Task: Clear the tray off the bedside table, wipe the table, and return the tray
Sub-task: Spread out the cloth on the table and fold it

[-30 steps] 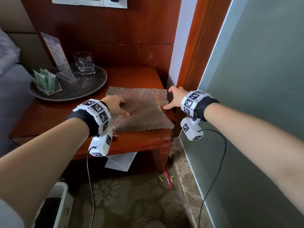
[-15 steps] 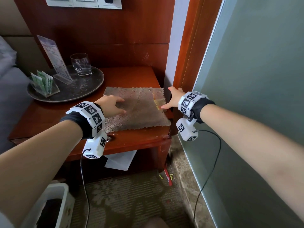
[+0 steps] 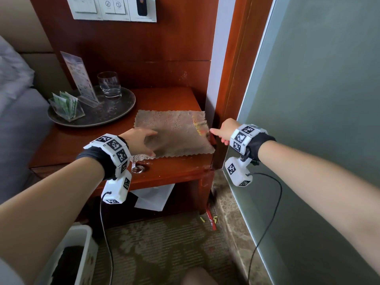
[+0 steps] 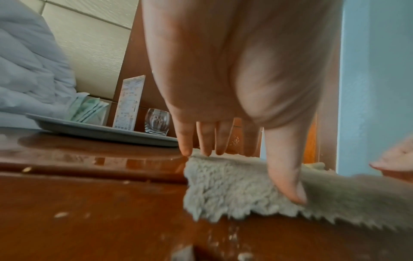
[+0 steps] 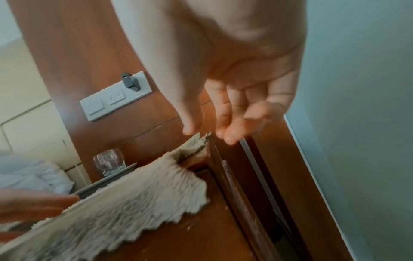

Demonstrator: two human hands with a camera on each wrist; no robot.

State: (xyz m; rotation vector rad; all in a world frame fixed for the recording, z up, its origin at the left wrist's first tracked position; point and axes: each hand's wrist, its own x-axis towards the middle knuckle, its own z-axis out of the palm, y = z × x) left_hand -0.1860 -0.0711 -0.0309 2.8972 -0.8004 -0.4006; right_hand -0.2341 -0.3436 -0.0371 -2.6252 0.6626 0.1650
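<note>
No words or numbers can be read anywhere. The card [image 3: 79, 76] standing on the tray [image 3: 115, 112] carries print too small and blurred to make out. The wall switch plate [image 3: 114, 8] at the far side shows two round pictogram signs, their meaning unclear. The bands on both wrists bear black-and-white square code markers [image 3: 113, 144], not text.

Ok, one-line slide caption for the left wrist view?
Left hand rests its fingertips and thumb on the grey cloth on the bedside table, tray behind.
</note>
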